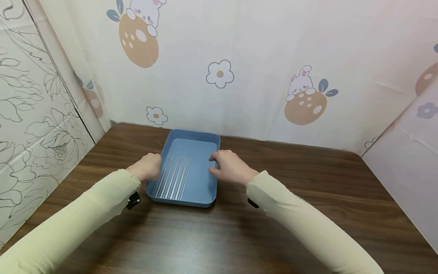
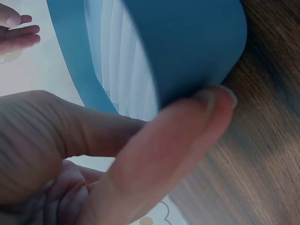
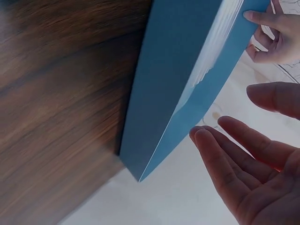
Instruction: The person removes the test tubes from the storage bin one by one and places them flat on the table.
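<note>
A blue tray sits on the dark wood-grain surface, left of the middle and near the far edge. Clear tube-like strips lie side by side in its left part, running from near to far; whether they are separate or joined cannot be told. The left hand pinches the tray's left wall towards the near corner between thumb and finger. The right hand is at the right wall, thumb and fingers spread apart and gently bent; the right wrist view shows the fingertips near the tray with a gap between. Both arms wear pale sleeves. Beyond the surface hangs a whitish sheet printed with rabbits, orange fruit and flowers.
</note>
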The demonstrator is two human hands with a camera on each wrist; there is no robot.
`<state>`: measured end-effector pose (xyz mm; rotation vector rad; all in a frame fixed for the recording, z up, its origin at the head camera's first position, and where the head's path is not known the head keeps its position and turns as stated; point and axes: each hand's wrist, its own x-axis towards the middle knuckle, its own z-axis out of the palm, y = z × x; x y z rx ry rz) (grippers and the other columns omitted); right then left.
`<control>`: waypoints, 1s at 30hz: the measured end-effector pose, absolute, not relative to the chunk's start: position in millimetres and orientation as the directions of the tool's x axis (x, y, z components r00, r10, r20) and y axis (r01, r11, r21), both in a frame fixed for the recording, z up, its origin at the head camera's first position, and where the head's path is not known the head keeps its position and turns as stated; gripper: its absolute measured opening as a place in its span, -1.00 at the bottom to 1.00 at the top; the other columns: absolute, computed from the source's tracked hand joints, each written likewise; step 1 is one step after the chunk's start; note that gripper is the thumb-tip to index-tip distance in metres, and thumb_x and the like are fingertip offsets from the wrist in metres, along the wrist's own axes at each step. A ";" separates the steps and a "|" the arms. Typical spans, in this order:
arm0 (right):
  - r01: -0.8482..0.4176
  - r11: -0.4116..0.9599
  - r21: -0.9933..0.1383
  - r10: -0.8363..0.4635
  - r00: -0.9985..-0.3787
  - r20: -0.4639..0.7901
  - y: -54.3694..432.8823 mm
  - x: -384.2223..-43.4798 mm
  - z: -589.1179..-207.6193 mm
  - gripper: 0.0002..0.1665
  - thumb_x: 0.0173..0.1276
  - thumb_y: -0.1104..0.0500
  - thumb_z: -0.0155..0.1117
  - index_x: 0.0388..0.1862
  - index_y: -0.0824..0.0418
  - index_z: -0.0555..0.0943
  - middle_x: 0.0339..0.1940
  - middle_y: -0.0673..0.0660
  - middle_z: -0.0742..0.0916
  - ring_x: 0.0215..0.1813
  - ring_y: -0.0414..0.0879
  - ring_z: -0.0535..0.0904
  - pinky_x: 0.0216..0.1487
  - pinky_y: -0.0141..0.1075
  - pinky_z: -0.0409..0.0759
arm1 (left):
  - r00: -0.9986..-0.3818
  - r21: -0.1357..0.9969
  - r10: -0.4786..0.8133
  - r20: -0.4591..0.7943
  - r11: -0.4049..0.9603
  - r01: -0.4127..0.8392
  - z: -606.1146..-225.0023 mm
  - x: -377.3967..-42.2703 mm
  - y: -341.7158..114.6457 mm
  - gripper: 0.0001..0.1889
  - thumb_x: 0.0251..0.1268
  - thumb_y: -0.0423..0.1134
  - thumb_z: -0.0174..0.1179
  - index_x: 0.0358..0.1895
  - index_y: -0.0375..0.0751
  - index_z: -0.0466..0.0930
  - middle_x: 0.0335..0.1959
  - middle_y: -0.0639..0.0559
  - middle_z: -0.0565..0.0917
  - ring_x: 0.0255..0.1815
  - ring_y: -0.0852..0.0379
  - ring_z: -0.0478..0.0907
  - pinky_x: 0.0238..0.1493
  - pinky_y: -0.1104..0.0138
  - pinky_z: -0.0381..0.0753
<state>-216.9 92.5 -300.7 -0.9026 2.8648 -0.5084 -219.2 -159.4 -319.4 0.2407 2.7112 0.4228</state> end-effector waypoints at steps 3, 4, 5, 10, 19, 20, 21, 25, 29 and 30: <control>-0.533 0.769 -0.353 -0.571 -0.821 -0.005 83.8 -218.1 -301.0 -0.64 0.34 0.23 0.15 0.05 0.39 0.61 0.01 0.28 0.69 0.02 0.04 0.62 0.04 -0.14 0.58 | -0.913 0.325 0.221 -0.342 0.940 0.106 -319.7 -219.5 -160.3 -0.45 0.18 -0.63 -0.14 0.26 -0.83 0.04 0.21 -0.76 0.20 -0.81 -0.04 0.59 -0.79 0.39 0.47; -0.530 0.770 -0.354 -0.569 -0.822 -0.006 81.3 -218.1 -301.0 -0.64 0.34 0.22 0.15 0.04 0.38 0.61 0.01 0.27 0.69 0.03 0.04 0.61 0.05 -0.13 0.57 | -0.913 0.325 0.223 -0.341 0.939 0.108 -319.8 -219.5 -160.7 -0.45 0.17 -0.63 -0.14 0.26 -0.83 0.05 0.21 -0.76 0.21 -0.80 -0.04 0.59 -0.79 0.40 0.45; -0.529 0.771 -0.355 -0.568 -0.823 -0.007 78.8 -218.3 -301.1 -0.65 0.34 0.22 0.15 0.04 0.38 0.61 0.00 0.26 0.70 0.03 0.04 0.61 0.05 -0.13 0.57 | -0.913 0.327 0.224 -0.340 0.939 0.109 -319.9 -219.4 -161.1 -0.45 0.18 -0.62 -0.14 0.26 -0.83 0.05 0.20 -0.76 0.21 -0.80 -0.04 0.59 -0.80 0.40 0.44; -0.538 0.758 -0.369 -0.581 -0.814 -0.007 67.5 -218.8 -303.7 -0.65 0.33 0.22 0.17 0.02 0.39 0.62 -0.01 0.26 0.70 0.02 0.05 0.62 0.07 -0.12 0.56 | -0.914 0.338 0.229 -0.335 0.935 0.110 -319.8 -218.9 -161.6 -0.46 0.17 -0.63 -0.14 0.26 -0.82 0.08 0.22 -0.74 0.21 -0.80 -0.05 0.58 -0.80 0.40 0.42; -0.537 0.751 -0.385 -0.590 -0.807 -0.026 54.8 -219.2 -313.3 -0.65 0.33 0.22 0.18 0.01 0.40 0.62 -0.01 0.27 0.70 0.02 0.05 0.62 0.06 -0.12 0.57 | -0.914 0.341 0.217 -0.343 0.936 0.094 -320.0 -220.3 -160.2 -0.45 0.18 -0.62 -0.10 0.26 -0.80 0.08 0.13 -0.73 0.30 -0.78 -0.04 0.59 -0.76 0.36 0.49; -0.538 0.750 -0.385 -0.590 -0.807 -0.021 53.4 -219.7 -314.5 -0.66 0.33 0.22 0.18 0.01 0.40 0.62 -0.02 0.27 0.70 0.00 0.05 0.62 0.05 -0.13 0.57 | -0.913 0.339 0.219 -0.343 0.936 0.097 -320.1 -220.4 -160.3 -0.45 0.18 -0.61 -0.09 0.27 -0.80 0.07 0.12 -0.73 0.32 -0.78 -0.04 0.59 -0.75 0.36 0.49; -0.540 0.749 -0.384 -0.590 -0.807 -0.016 52.0 -220.3 -315.7 -0.66 0.33 0.22 0.18 0.00 0.40 0.63 -0.04 0.27 0.71 -0.02 0.04 0.62 0.04 -0.13 0.57 | -0.913 0.338 0.218 -0.345 0.936 0.096 -320.0 -220.4 -160.4 -0.44 0.18 -0.61 -0.08 0.27 -0.80 0.07 0.09 -0.73 0.34 -0.79 -0.04 0.59 -0.76 0.36 0.49; -0.531 0.750 -0.394 -0.578 -0.816 -0.001 46.0 -223.2 -319.8 -0.68 0.31 0.23 0.17 -0.05 0.39 0.65 -0.20 0.23 0.72 -0.27 -0.05 0.60 -0.10 -0.19 0.59 | -0.912 0.336 0.211 -0.351 0.938 0.087 -319.3 -220.4 -160.4 -0.41 0.19 -0.60 -0.06 0.29 -0.80 0.03 -0.04 -0.71 0.43 -0.79 -0.05 0.59 -0.73 0.29 0.56; -0.478 0.764 -0.434 -0.539 -0.842 -0.022 41.2 -225.9 -320.9 -0.81 0.28 0.25 0.20 -0.26 0.34 0.69 -0.57 0.05 0.59 -0.55 -0.19 0.38 -0.35 -0.35 0.48 | -0.911 0.341 0.204 -0.358 0.937 0.075 -319.7 -220.7 -160.0 -0.41 0.20 -0.60 -0.08 0.30 -0.78 0.01 -0.02 -0.73 0.42 -0.79 -0.06 0.59 -0.74 0.28 0.57; -0.458 0.767 -0.449 -0.527 -0.849 -0.034 40.2 -226.4 -320.7 -0.85 0.27 0.25 0.22 -0.37 0.31 0.67 -0.66 0.01 0.49 -0.61 -0.21 0.30 -0.44 -0.38 0.40 | -0.911 0.344 0.202 -0.359 0.936 0.072 -320.0 -220.9 -159.8 -0.42 0.20 -0.61 -0.09 0.30 -0.78 0.02 -0.01 -0.73 0.41 -0.79 -0.07 0.58 -0.74 0.27 0.57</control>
